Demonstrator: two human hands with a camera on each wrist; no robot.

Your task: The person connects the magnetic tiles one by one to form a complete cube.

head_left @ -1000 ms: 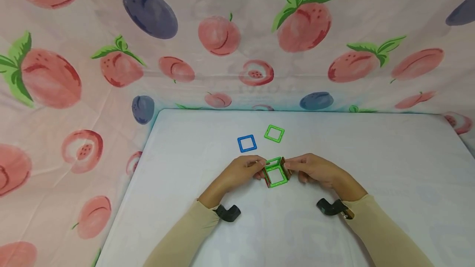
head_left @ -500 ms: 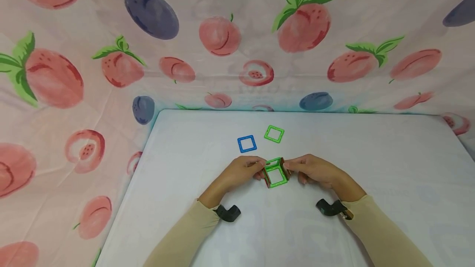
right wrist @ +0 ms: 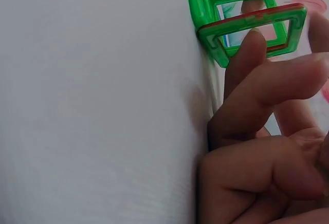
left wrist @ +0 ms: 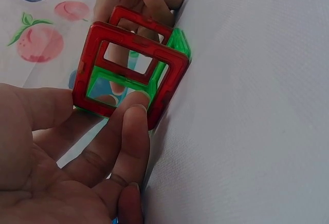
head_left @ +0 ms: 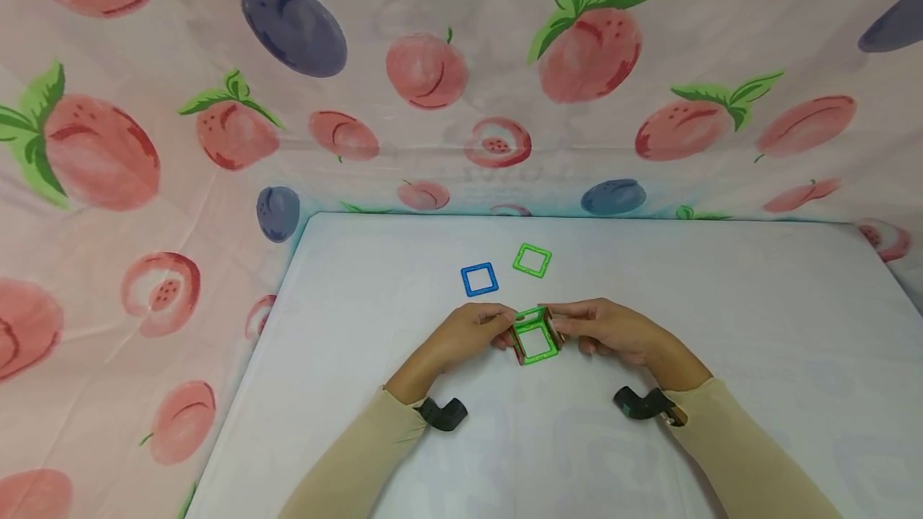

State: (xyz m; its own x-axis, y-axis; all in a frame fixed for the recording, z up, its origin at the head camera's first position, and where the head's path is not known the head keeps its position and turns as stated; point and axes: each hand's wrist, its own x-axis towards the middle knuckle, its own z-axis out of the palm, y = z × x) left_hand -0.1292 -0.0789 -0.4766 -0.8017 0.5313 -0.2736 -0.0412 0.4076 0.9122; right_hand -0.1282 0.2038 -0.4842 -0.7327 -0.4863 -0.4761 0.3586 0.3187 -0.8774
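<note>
An open box of magnetic tiles (head_left: 536, 343) stands on the table, with a green tile as its base and another green one upright at the back. Its left wall is a red tile (left wrist: 92, 54); the right wall (right wrist: 298, 26) shows green and red. My left hand (head_left: 474, 331) grips the left wall near the back corner, thumb at its edge and fingertips against the outer face. Around the right wall, my right hand (head_left: 613, 331) holds on, a fingertip touching its outer face in the right wrist view while the index finger reaches along the back edge.
Beyond the box, a loose blue square tile (head_left: 479, 279) and a loose green square tile (head_left: 532, 260) lie flat on the white table (head_left: 721, 303). A fruit-print cloth (head_left: 461, 142) hangs behind the table and along its left side.
My right index finger has shifted slightly to the back edge of the right wall, which sits a little closer in. My left hand and the loose tiles are unchanged.
</note>
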